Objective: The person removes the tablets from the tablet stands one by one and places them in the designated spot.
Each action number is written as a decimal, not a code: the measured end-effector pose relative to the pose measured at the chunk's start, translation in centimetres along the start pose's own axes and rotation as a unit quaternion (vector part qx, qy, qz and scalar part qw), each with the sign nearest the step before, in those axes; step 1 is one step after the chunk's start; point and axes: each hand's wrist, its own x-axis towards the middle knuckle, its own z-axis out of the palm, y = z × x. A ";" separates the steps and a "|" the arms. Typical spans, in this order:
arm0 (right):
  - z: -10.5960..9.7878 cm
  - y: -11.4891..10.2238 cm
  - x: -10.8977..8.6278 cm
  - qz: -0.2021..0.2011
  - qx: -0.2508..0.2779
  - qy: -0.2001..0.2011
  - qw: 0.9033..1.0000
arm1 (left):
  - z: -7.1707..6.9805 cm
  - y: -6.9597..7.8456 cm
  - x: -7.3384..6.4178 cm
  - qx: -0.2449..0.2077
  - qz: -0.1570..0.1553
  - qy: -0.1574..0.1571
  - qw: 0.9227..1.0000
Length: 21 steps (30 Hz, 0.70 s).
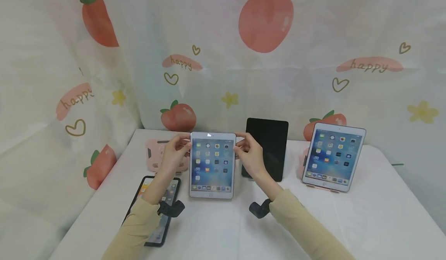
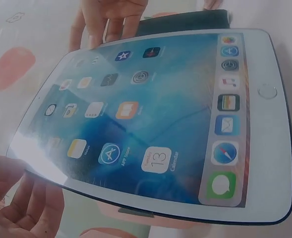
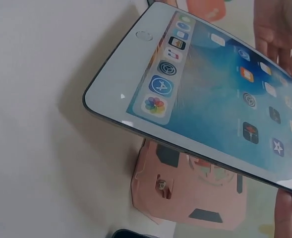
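Two-handed pinch on a slim white rectangular tablet with a lit blue screen, mid-tabletop.

Left hand and right hand each have an upper side edge, grip closed down to the tablet's thickness, probably so the screen stays uncovered and the thing stays level. It's tilted up facing the person; can't tell from here if the bottom edge touches down. The pink hard-looking case lies behind the left hand, and a black-screened rectangular tablet stands upright behind the right, both out of the way I guess.
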 end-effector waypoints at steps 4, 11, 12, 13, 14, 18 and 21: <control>-0.1 -0.2 -0.5 0.011 0.012 -0.003 1.000 | -0.2 -0.3 -0.4 0.011 0.005 -0.007 1.000; -0.4 -0.2 -1.3 0.039 0.020 -0.004 0.999 | -0.6 -0.4 -1.1 0.016 0.001 -0.024 1.000; -0.4 -0.1 -1.5 0.043 0.021 -0.006 0.999 | -0.6 -0.4 -1.2 0.014 -0.003 -0.025 1.000; -0.4 -0.1 -1.6 0.047 0.022 -0.007 0.999 | -0.7 -0.4 -1.3 0.011 -0.005 -0.026 1.000; -0.5 -0.1 -1.7 0.052 0.023 -0.010 0.998 | -0.7 -0.5 -1.4 0.009 -0.006 -0.026 1.000; -0.5 0.0 -2.4 0.069 0.034 -0.021 0.997 | -0.8 -0.8 -1.7 0.002 -0.015 -0.029 0.999; -0.5 0.2 -3.0 0.087 0.044 -0.027 0.995 | -1.0 -1.1 -2.1 0.004 -0.027 -0.040 0.999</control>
